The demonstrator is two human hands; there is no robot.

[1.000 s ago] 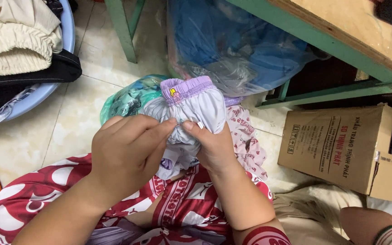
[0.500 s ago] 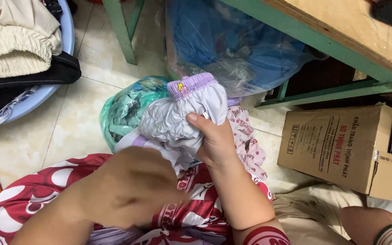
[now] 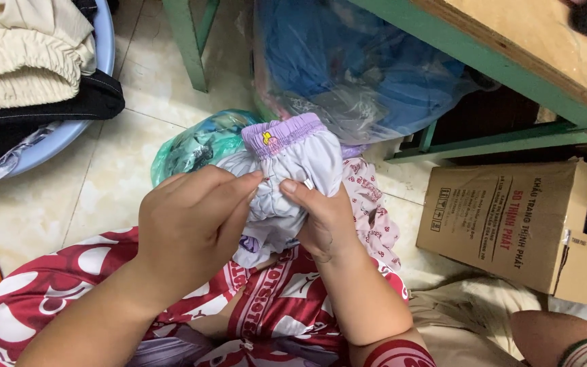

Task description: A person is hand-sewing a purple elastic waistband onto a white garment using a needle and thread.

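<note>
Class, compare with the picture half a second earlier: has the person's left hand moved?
Yes. The left hand has come up from the lap, away from the red patterned cloth, and its fingers now pinch the pale garment.

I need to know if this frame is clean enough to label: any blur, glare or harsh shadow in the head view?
Head view: even, soft light, only faint shadows under the hands; both hands, left hand and right hand, and the pale garment look sharp; mild sheen on the clear plastic bag; straight edges bend slightly toward the corners.
</note>
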